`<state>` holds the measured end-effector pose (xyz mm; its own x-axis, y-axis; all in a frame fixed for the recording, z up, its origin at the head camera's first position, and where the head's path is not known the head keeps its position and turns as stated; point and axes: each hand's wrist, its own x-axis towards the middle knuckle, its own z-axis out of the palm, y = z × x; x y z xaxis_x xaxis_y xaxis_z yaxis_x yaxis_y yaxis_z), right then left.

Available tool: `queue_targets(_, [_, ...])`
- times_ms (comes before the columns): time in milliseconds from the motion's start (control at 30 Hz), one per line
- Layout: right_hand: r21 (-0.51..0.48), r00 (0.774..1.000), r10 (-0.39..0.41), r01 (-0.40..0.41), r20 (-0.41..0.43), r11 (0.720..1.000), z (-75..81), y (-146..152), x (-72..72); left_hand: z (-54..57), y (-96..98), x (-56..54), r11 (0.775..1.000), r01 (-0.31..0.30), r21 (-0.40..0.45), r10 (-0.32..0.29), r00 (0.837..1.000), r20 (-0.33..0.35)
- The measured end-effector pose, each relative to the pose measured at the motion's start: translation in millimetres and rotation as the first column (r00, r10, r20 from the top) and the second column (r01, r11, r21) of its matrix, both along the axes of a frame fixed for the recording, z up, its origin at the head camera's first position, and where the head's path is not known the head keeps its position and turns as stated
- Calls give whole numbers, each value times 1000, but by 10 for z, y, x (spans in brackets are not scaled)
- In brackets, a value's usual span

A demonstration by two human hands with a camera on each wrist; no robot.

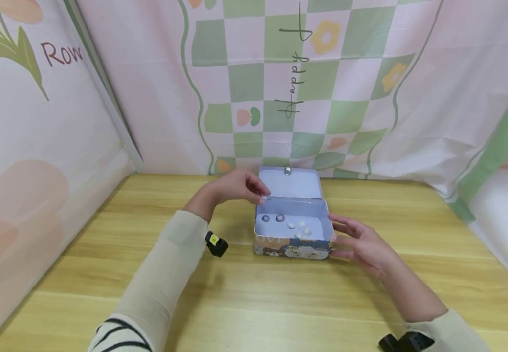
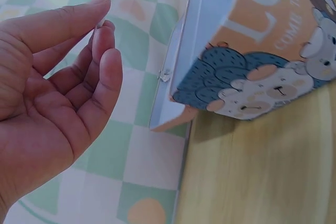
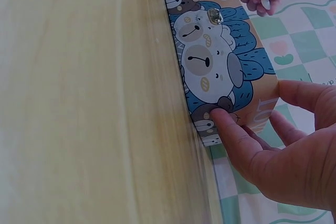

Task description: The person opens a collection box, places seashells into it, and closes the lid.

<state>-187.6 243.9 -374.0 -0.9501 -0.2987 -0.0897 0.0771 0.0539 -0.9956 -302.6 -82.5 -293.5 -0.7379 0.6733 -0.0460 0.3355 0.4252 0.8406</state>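
Note:
An open tin box (image 1: 292, 247) with bear drawings stands on the table, its hinged lid (image 1: 290, 183) tipped back toward the curtain. My left hand (image 1: 236, 187) is above the box's back left corner. It pinches a small, flat, whitish oval piece (image 3: 265, 3) between thumb and fingertips. My right hand (image 1: 364, 244) is at the box's right end, fingers spread; one fingertip rests on the printed front in the right wrist view. Inside lie two purplish round pieces, one a purple bead-like piece (image 1: 280, 218), and several small white pieces (image 1: 307, 231).
The wooden table (image 1: 254, 298) meets a green and white checked curtain (image 1: 280, 88) behind the box. A printed cloth wall (image 1: 25, 195) stands at the left, and hanging cloth (image 1: 496, 161) lines the right.

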Motion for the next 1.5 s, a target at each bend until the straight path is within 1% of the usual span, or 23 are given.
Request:
queue_targets(200, [-11, 1000, 5, -5, -3, 1000, 11, 0, -5, 125, 156, -65, 998, 38, -57, -40, 999, -35])
queue_targets(367, [-20, 1000, 8, -8, -9, 1000, 10, 2, -6, 192, 295, -110, 989, 61, -136, -65, 998, -26])
queue_targets(400, [-21, 1000, 8, -8, -9, 1000, 10, 3, -3, 195, 321, -124, 986, 63, -156, -68, 997, -25])
queue_targets(533, [-22, 1000, 9, -10, -10, 1000, 7, 5, 5, 183, 421, -170, 974, 67, -217, -64, 998, 19])
queue_targets(733, [-8, 1000, 11, -11, -5, 1000, 3, 8, 12, 138, 538, -220, 957, 35, -289, -11, 996, 84])
queue_targets(900, [-3, 1000, 11, -11, -6, 1000, 5, 6, 10, 126, 606, -230, 951, 2, -309, 38, 992, 123])
queue_targets(1000, [-6, 1000, 17, -17, -16, 1000, 9, 4, 9, 121, 634, -231, 950, -7, -312, 50, 990, 131])
queue_targets(1300, [-14, 999, 25, -26, -21, 1000, 6, 1, -2, 112, 684, -237, 964, -1, -267, 49, 984, 172])
queue_targets(1400, [-16, 999, 24, -24, -21, 1000, 2, 3, -6, 127, 680, -229, 970, 5, -243, 42, 981, 189])
queue_targets(1500, [-16, 1000, 21, -21, -17, 1000, 3, 2, -5, 134, 649, -224, 978, 19, -208, 23, 980, 199])
